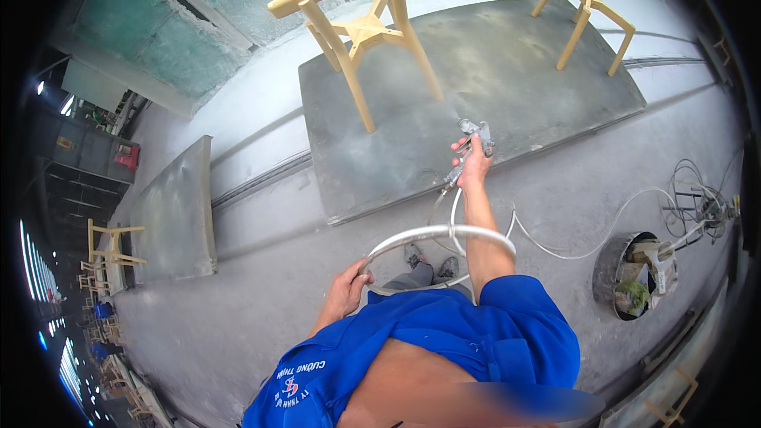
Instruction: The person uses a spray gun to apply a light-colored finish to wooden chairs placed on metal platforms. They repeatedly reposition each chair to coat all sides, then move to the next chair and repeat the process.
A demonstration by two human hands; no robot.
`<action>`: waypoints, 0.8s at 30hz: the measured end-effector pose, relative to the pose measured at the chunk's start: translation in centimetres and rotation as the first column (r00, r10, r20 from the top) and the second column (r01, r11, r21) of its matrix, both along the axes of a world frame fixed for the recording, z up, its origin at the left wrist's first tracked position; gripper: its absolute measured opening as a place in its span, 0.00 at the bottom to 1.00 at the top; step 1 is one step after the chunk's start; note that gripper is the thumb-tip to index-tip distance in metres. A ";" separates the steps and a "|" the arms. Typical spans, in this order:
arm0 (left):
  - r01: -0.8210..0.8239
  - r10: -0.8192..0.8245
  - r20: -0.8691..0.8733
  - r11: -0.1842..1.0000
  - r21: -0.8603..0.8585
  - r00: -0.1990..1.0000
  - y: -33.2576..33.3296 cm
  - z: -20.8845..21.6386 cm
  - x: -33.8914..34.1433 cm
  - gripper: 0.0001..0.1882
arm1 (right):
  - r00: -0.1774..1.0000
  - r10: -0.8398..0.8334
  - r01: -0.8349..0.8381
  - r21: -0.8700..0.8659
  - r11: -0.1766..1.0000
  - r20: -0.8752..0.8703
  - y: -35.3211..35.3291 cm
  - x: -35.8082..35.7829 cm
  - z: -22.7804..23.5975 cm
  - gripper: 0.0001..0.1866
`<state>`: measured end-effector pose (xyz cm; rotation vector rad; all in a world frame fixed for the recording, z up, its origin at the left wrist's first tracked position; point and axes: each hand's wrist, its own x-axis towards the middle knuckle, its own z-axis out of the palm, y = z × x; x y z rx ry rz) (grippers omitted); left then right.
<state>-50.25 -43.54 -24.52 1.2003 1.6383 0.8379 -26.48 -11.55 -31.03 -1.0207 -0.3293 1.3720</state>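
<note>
My right hand (474, 165) is stretched forward and closed round the grip of a grey metal spray gun (476, 131). Its nozzle end points away over the near edge of a large dark board (491, 71). White hose (432, 231) runs down from the gun and loops in front of my body. My left hand (349, 285), low and to the left, is closed on that loop of hose. Beyond the gun, to the left, a bare wooden chair frame (366, 30) stands on the board. A second wooden chair frame (585, 8) stands at its far right.
More hose (590, 252) trails over the floor at right towards a round metal drum (609, 269) holding rags and scraps. Another dark board (176, 214) lies at left, with a wooden chair frame (116, 242) beside it. Greenish, coated wall panels (261, 0) stand at the back.
</note>
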 end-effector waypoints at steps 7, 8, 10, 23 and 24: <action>-0.096 0.095 0.033 0.995 0.007 0.995 -2.5 0.5 0.9 0.17 | 0.997 0.083 -0.082 0.109 0.991 -0.001 2.1 -0.8 -0.2 0.13; -0.081 0.081 0.003 0.996 0.047 0.997 -2.5 0.3 0.8 0.17 | 0.994 0.096 -0.097 0.028 0.995 0.047 2.7 -1.1 0.0 0.13; -0.140 0.138 0.062 0.990 0.028 0.989 -2.6 -0.2 0.6 0.18 | 0.983 0.135 -0.123 -0.095 0.988 0.123 3.4 -1.3 0.6 0.15; -0.167 0.171 -0.051 0.983 0.076 0.984 -4.6 -0.2 -0.7 0.20 | 0.979 0.187 -0.194 -0.092 0.977 -0.085 2.9 -2.6 -6.3 0.14; -0.175 0.176 -0.025 0.983 0.054 0.984 -4.7 0.0 -1.0 0.20 | 0.981 0.175 -0.187 -0.167 0.968 -0.085 2.8 -3.1 -7.8 0.13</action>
